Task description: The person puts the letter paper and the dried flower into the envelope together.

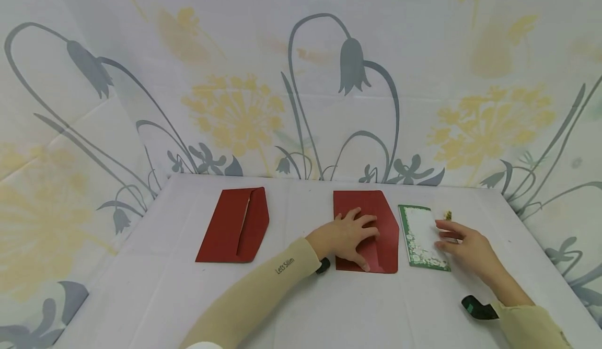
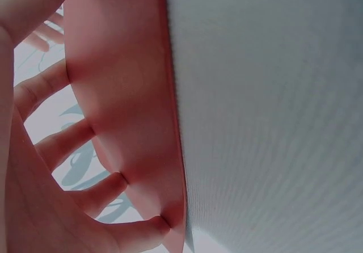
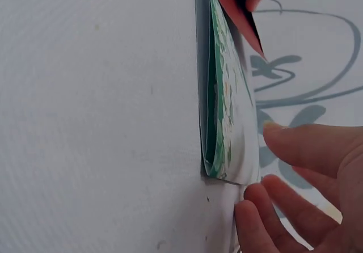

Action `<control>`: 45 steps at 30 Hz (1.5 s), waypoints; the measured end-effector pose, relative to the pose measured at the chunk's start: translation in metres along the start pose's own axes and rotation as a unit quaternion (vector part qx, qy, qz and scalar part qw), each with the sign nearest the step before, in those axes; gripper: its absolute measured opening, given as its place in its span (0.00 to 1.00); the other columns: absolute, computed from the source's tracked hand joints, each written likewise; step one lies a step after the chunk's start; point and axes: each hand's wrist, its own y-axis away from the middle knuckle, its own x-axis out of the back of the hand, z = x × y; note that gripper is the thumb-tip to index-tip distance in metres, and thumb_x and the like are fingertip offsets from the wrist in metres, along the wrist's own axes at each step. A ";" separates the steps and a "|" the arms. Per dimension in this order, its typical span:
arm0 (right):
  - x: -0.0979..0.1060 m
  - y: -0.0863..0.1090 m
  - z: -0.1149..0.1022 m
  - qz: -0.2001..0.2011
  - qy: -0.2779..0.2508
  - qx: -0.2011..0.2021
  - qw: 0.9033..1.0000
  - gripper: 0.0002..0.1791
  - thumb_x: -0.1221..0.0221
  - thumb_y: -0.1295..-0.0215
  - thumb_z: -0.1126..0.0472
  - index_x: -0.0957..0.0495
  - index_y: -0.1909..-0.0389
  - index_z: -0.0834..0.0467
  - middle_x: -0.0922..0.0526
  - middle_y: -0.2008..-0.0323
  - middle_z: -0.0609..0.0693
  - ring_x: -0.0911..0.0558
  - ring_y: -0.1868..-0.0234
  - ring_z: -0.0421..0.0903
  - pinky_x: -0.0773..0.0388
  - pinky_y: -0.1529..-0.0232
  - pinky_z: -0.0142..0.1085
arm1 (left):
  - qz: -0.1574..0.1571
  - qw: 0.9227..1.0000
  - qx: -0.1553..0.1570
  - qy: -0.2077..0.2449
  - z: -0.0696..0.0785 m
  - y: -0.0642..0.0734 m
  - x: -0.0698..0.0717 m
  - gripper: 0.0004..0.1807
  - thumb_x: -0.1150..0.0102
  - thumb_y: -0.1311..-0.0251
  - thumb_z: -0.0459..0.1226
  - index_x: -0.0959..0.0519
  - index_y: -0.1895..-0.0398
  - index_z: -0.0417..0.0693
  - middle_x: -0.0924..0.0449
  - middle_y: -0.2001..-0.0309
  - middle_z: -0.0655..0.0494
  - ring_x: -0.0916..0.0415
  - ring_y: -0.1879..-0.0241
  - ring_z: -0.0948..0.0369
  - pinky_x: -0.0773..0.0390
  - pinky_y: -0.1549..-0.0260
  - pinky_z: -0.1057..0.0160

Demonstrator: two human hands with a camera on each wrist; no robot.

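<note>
My left hand (image 1: pixel 348 236) rests on a red envelope (image 1: pixel 388 252), its fingers spread over the paper. The envelope's pointed flap side faces right. In the left wrist view, the fingertips press on the red envelope (image 2: pixel 125 66). Just right of it lies a folded card (image 1: pixel 420 234), white with a green floral border. The right wrist view shows the folded edge of this card (image 3: pixel 218 117), slightly parted. My right hand (image 1: pixel 470 249) hovers at the card's right side, fingers loosely bent and holding nothing. In the right wrist view, the fingertips (image 3: pixel 255 199) are right by the card's end.
A second red envelope (image 1: pixel 232 226) lies at the left on the white table (image 1: pixel 301 307), its flap to the right. A small gold-coloured thing (image 1: pixel 448 215) sits behind my right hand. A floral cloth (image 1: pixel 301 103) rises behind the table's far edge.
</note>
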 end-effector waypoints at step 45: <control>-0.006 -0.007 -0.018 -0.014 0.050 -0.067 0.996 0.27 0.27 0.46 0.59 0.19 0.45 0.65 0.18 0.54 0.68 0.22 0.53 0.64 0.25 0.56 0.54 | 0.010 1.000 0.001 -0.006 0.003 0.003 0.001 0.39 0.36 0.49 0.68 0.32 0.34 0.70 0.51 0.23 0.62 0.57 0.24 0.48 0.36 0.35 0.45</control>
